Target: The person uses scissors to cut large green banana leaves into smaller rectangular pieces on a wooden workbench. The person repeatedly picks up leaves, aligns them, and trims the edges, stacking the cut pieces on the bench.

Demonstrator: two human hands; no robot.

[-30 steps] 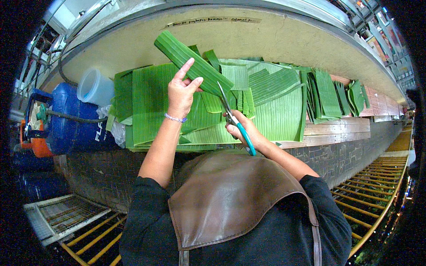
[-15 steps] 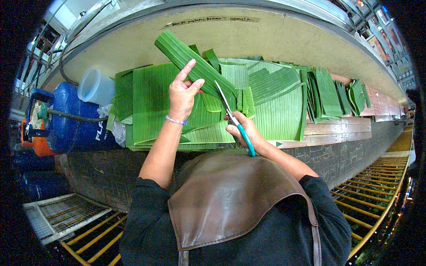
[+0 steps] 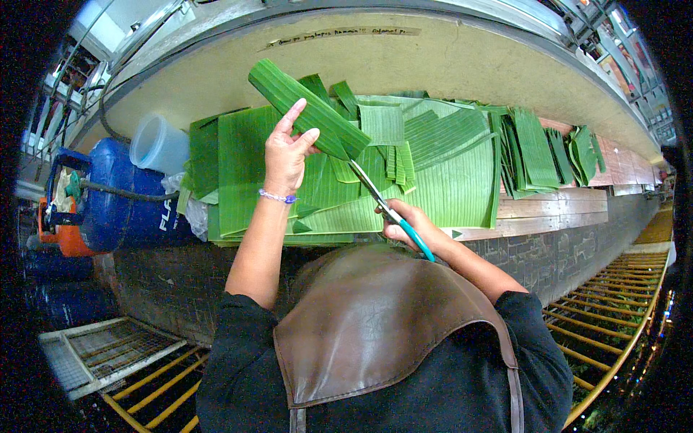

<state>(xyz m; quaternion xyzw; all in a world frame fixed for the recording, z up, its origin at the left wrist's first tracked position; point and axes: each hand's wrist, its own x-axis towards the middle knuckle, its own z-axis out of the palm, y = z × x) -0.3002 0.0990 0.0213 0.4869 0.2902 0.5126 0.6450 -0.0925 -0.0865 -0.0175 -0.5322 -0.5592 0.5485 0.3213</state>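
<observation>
My left hand (image 3: 286,159) pinches a long green banana leaf strip (image 3: 299,101) between thumb and fingers, the index finger laid along it. The strip slants from upper left to lower right, raised over the other leaves. In my right hand (image 3: 413,225) is a pair of scissors (image 3: 372,189) with teal handles. Its blades look nearly together, and their tips meet the strip's lower right corner; whether they touch it I cannot tell. Beneath both hands lie broad banana leaf sheets (image 3: 451,173), with smaller cut pieces (image 3: 381,125) on top.
Folded leaf bundles (image 3: 538,155) sit to the right on a wooden ledge (image 3: 552,206). At left stand a blue gas cylinder (image 3: 119,198) with a hose and a clear plastic tub (image 3: 155,143). A pale wall (image 3: 462,61) rises behind; yellow bars (image 3: 592,339) run at lower right.
The scissors and my right hand have drawn back slightly right and toward me, from across the strip's end to its corner. My left hand and the strip have shifted a little left.
</observation>
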